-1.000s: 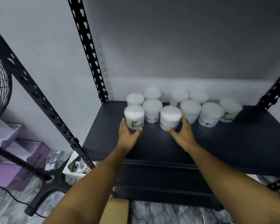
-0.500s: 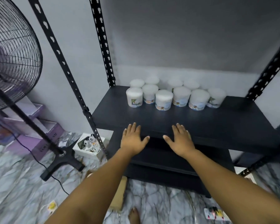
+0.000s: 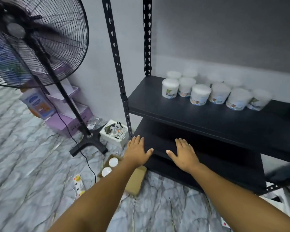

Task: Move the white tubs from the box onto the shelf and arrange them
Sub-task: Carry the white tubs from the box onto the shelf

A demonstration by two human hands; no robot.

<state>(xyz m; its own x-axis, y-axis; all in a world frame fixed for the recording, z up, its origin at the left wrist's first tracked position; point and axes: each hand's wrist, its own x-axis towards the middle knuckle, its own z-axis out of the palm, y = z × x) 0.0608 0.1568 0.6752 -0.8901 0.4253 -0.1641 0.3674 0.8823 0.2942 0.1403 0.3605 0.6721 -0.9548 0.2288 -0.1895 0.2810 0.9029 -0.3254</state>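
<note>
Both hands empty, left hand [image 3: 137,152] and right hand [image 3: 184,154] fingers spread; white tubs [image 3: 200,94] grouped far on shelf [image 3: 157,106]; box [image 3: 134,180] near, below left – reach down squarely

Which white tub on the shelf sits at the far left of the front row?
The white tub with the green-marked label, nearest the shelf's left edge. The other front-row tubs trail off to its right; behind it stand back-row tubs.

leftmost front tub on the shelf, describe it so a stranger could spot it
Find the black shelf beside the fan. White tubs stand at its back; the leftmost front tub ends the front row nearest the upright post. Its label shows green, unlike its neighbour's.
</note>
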